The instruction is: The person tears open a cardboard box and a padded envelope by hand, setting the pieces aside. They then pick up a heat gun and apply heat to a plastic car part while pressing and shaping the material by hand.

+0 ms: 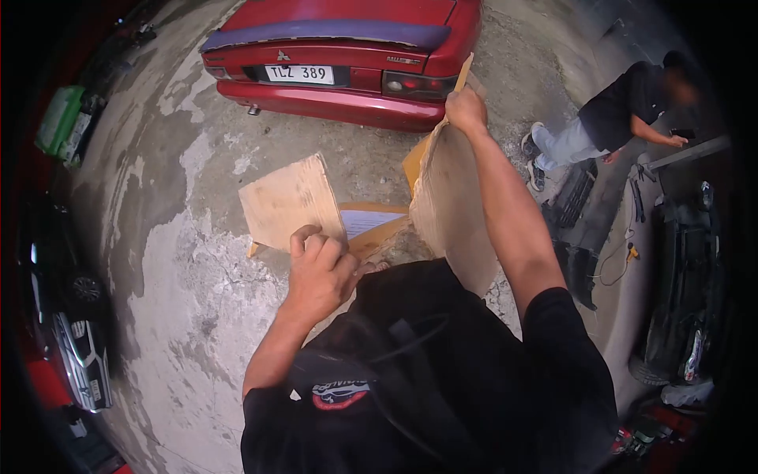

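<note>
Cracked, stained concrete floor [181, 268], red car [339, 47] parked ahead. Left hand [320, 272] clenched on lower corner of small pale board [288, 201], held out before chest; right hand [466, 107] gripping top edge of larger bent board [450, 205], upright just beside it.

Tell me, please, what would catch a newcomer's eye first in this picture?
The red car parked on the concrete at the top stands out first. Below it, the left hand grips a flat cardboard panel, and the right hand holds up a taller cardboard sheet. Another person bends at upper right.
</note>
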Motion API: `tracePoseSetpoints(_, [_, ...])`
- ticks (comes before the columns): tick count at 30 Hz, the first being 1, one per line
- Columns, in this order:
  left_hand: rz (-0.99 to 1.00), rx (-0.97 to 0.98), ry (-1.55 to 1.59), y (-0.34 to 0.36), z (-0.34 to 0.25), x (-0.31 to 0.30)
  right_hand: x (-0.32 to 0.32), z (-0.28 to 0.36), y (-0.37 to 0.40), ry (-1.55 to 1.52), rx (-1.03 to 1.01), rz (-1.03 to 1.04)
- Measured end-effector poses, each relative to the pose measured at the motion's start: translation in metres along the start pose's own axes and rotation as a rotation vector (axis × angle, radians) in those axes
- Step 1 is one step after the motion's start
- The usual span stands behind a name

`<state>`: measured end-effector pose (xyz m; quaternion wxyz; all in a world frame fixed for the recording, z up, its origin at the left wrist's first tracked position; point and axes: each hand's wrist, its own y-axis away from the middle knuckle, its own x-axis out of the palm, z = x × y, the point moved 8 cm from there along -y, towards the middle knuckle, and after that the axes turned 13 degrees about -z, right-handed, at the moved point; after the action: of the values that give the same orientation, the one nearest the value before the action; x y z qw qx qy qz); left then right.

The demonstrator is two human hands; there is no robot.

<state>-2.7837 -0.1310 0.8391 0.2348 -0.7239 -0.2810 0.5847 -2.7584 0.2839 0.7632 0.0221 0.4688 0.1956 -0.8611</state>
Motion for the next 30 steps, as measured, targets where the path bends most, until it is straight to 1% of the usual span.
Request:
tracePoseSetpoints(1, [-0.009,-0.005,-0.015,-0.001,0.007,-0.014,-0.004,-0.016,-0.018,0.009,0.014,-0.009])
tracePoseSetpoints(3, [-0.062,-0.128,-0.135,0.000,0.041,-0.068,-0.008,-0.076,-0.057,0.098,0.135,0.142])
tracePoseSetpoints(5, [-0.157,-0.433,-0.154,0.024,0.088,-0.126,-0.010,-0.125,-0.077,0.094,0.113,0.092])
tracePoseSetpoints(6, [-0.214,-0.572,-0.155,0.031,0.109,-0.139,-0.010,-0.144,-0.084,0.093,0.085,0.053])
tracePoseSetpoints(7, [-0.212,-0.569,-0.142,0.029,0.117,-0.135,-0.005,-0.153,-0.083,0.103,0.091,0.046])
tracePoseSetpoints(9, [-0.193,-0.646,-0.109,0.029,0.134,-0.120,0.009,-0.157,-0.079,-0.216,0.147,0.047])
tracePoseSetpoints(10, [-0.162,-0.647,-0.090,0.021,0.132,-0.100,0.001,-0.151,-0.073,-0.219,0.150,0.043])
tracePoseSetpoints(12, [-0.134,-0.596,-0.082,0.006,0.126,-0.059,-0.030,-0.139,-0.071,-0.195,0.119,-0.075])
tracePoseSetpoints(13, [-0.104,-0.586,-0.055,0.001,0.124,-0.036,-0.033,-0.142,-0.076,-0.197,0.125,-0.078])
tracePoseSetpoints(15, [-0.078,-0.536,-0.027,-0.007,0.121,0.004,-0.050,-0.157,-0.090,-0.240,0.198,-0.197])
tracePoseSetpoints(16, [-0.064,-0.489,0.007,-0.016,0.117,0.021,-0.056,-0.160,-0.095,-0.239,0.206,-0.207])
tracePoseSetpoints(18, [-0.023,-0.420,0.094,-0.040,0.106,0.052,-0.075,-0.162,-0.111,-0.197,0.121,-0.307])
tracePoseSetpoints(19, [-0.025,-0.407,0.099,-0.053,0.104,0.066,-0.078,-0.166,-0.122,-0.197,0.126,-0.319])
tracePoseSetpoints(21, [0.048,-0.303,0.253,-0.084,0.092,0.100,-0.082,-0.174,-0.146,-0.215,0.168,-0.327])
tracePoseSetpoints(22, [0.044,-0.287,0.253,-0.101,0.089,0.114,-0.085,-0.177,-0.159,-0.221,0.172,-0.342])
tracePoseSetpoints(24, [0.131,-0.207,0.421,-0.137,0.073,0.152,-0.087,-0.192,-0.185,-0.195,0.264,-0.387])
tracePoseSetpoints(25, [0.131,-0.188,0.422,-0.155,0.069,0.169,-0.084,-0.199,-0.200,-0.199,0.272,-0.403])
tracePoseSetpoints(27, [0.189,-0.117,0.578,-0.190,0.052,0.212,-0.070,-0.216,-0.232,-0.219,0.348,-0.362])
tracePoseSetpoints(28, [0.194,-0.103,0.581,-0.204,0.046,0.233,-0.065,-0.222,-0.236,-0.204,0.414,-0.365])
tracePoseSetpoints(30, [0.234,-0.046,0.727,-0.234,0.033,0.279,-0.050,-0.231,-0.246,-0.218,0.527,-0.395])
